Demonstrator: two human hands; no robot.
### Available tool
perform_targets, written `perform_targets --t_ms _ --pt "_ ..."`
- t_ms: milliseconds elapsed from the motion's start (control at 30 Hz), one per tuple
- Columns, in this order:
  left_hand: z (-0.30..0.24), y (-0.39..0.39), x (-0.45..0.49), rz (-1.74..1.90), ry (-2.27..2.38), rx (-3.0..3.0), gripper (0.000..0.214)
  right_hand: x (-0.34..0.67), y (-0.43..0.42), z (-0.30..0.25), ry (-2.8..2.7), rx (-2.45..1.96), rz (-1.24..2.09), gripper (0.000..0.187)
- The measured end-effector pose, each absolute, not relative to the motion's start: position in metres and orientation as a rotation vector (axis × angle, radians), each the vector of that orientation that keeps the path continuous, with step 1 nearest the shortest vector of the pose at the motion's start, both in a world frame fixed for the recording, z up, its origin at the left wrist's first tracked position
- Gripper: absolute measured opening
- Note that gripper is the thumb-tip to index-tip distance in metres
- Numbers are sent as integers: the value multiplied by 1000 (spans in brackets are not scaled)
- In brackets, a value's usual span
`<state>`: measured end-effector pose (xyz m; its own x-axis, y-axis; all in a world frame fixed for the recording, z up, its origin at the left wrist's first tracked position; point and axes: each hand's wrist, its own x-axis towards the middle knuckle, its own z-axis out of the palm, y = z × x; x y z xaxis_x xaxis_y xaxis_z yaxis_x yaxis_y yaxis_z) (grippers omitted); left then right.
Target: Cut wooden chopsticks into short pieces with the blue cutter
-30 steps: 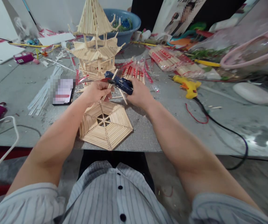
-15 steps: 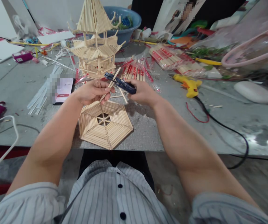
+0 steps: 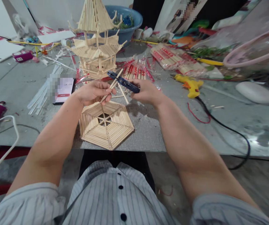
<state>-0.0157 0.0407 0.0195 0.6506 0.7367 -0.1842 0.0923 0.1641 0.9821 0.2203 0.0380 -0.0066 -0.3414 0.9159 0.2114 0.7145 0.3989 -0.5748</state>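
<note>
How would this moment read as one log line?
left hand: holds wooden stick | right hand: grips dark-blue tool | hexagonal panel: on table | yellow glue gun: on table

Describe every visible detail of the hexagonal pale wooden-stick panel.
The hexagonal pale wooden-stick panel has rows of sticks parallel to its sides, shorter toward the middle. Spokes run from its corners across a small central opening, where they meet. A narrow dark gap shows between sticks at near left. It lies on the grey table, close to the front edge. The left hand is near its far corner; contact there is unclear.
</note>
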Motion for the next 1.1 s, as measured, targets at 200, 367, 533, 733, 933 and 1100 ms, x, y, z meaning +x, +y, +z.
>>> perform_targets --t_ms 200,367,533,733,933,1100 --pt "15 43 -16 533 733 1396 18 219 35 -4 -2189 -1382 495 41" --pt "19 39 -14 552 810 1449 19 219 34 -2 -2198 -1371 504 33" --pt "22 35 -11 541 882 1401 15 218 32 1 -2162 -1424 533 27" --pt "25 32 -8 562 925 1348 15 218 31 3 -2170 -1485 496 15" --pt "23 34 -3 612 980 1327 12 216 35 1 -2188 -1619 316 18" --pt "23 32 4 710 1039 1367 12 213 35 0 -2155 -1703 277 27"
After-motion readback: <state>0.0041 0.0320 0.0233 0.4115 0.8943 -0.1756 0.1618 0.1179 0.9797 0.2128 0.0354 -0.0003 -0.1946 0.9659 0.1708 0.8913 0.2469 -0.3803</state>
